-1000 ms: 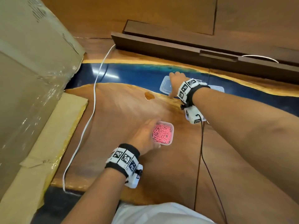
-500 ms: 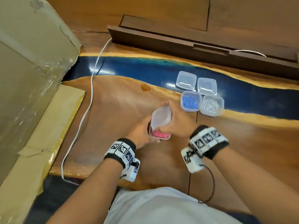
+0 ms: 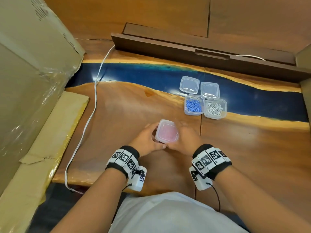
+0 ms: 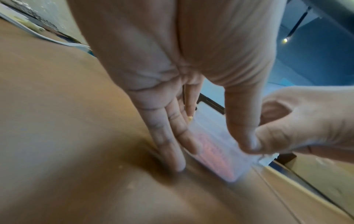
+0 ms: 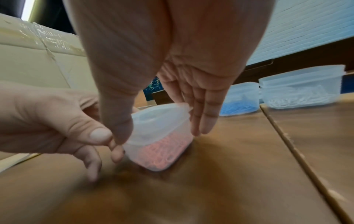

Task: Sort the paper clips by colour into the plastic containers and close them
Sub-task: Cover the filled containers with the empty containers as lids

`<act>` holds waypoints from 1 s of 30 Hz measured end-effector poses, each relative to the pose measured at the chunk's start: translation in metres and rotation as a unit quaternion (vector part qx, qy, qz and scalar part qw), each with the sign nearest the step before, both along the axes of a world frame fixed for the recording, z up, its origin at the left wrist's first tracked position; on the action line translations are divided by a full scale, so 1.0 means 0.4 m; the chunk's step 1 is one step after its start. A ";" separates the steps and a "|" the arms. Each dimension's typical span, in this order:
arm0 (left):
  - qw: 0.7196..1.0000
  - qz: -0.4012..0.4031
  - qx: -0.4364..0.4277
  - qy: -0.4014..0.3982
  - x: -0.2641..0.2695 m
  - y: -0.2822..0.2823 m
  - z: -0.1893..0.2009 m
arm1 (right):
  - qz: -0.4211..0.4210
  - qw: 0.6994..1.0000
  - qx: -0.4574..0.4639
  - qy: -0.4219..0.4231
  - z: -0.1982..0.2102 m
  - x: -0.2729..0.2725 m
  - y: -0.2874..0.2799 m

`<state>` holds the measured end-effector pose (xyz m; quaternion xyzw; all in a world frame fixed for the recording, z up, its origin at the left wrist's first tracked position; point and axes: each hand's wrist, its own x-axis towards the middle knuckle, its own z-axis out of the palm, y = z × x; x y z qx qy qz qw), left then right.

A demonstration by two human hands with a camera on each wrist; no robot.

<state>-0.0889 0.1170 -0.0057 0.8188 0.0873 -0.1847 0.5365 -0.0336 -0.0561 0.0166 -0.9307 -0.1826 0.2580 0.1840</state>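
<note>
The pink clip container (image 3: pixel 166 132) stands on the wooden table (image 3: pixel 117 115) close in front of me, with a clear lid (image 5: pixel 156 119) lying on top. My left hand (image 3: pixel 151 137) holds its left side, fingers (image 4: pixel 172 136) straight down the wall and thumb on the lid's near corner. My right hand (image 3: pixel 182 137) holds the right side the same way, fingers (image 5: pixel 203 115) along the wall and thumb meeting the left thumb. Further right stand the open blue clip container (image 3: pixel 194 105) and the open white clip container (image 3: pixel 215 108). Two loose lids (image 3: pixel 189 84) (image 3: pixel 209 89) lie just behind them.
A large cardboard box (image 3: pixel 33 73) fills the left side, with flat cardboard (image 3: pixel 42 140) below it. A white cable (image 3: pixel 94 101) runs down the table's left part. A dark wooden rail (image 3: pixel 202 54) crosses the back. Another box edge (image 3: pixel 304 64) shows at far right.
My right hand came back from the far lids with one lid and set it on the pink container. The lid, tilted half a second ago, now lies flat, with both hands around it.
</note>
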 end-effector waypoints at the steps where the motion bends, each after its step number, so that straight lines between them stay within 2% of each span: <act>1: 1.000 0.005 -0.013 0.014 -0.001 -0.001 0.009 | 0.003 1.000 -0.014 -0.001 0.002 -0.001 0.004; 3: 0.998 0.030 -0.037 0.040 0.007 -0.003 0.021 | -0.001 0.999 -0.035 0.007 0.008 0.001 0.015; 9: 0.987 0.139 -0.021 0.077 0.044 -0.011 0.019 | -0.010 0.996 -0.066 0.053 0.019 -0.007 0.050; 14: 0.988 0.111 -0.001 0.105 0.064 -0.022 0.031 | -0.020 0.997 -0.044 0.057 -0.010 -0.040 0.051; 17: 0.992 -0.002 0.109 0.070 0.063 -0.039 0.029 | -0.017 0.997 -0.076 -0.002 -0.044 -0.062 0.048; 21: 0.986 -0.030 0.153 0.057 0.040 -0.054 0.006 | -0.019 0.993 -0.101 -0.052 -0.058 -0.075 0.049; 23: 0.976 -0.055 0.208 0.041 0.029 -0.058 -0.006 | -0.023 0.992 -0.090 -0.084 -0.061 -0.075 0.053; 26: 0.961 -0.033 0.275 0.024 0.026 -0.055 -0.010 | -0.009 0.989 -0.094 -0.113 -0.075 -0.046 0.073; 30: 0.944 -0.014 0.328 0.021 0.044 -0.034 0.004 | 0.051 0.988 -0.108 -0.096 -0.039 -0.009 0.086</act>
